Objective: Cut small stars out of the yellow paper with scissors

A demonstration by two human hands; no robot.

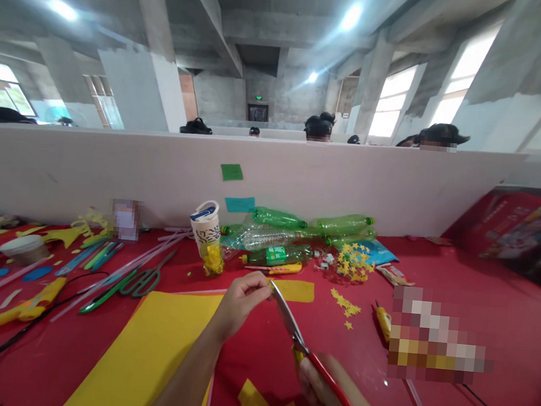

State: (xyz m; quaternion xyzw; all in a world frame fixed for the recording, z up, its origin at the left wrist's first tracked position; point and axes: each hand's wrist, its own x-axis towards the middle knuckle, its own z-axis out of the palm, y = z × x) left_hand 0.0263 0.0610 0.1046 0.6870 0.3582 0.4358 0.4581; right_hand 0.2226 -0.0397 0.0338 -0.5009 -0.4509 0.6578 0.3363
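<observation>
The right hand (pixel 318 384) holds scissors (pixel 294 331), apparently slightly open.

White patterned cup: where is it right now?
In the head view, the cup stands left of centre toward the back of the red table, beyond the left hand and just left of the green bottles.

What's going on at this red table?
A person's right hand holds red-handled scissors, their tips at the left hand, which pinches what looks like a tiny yellow piece. Yellow stars lie beyond, some heaped, some loose; large yellow sheets lie on the left.
</observation>
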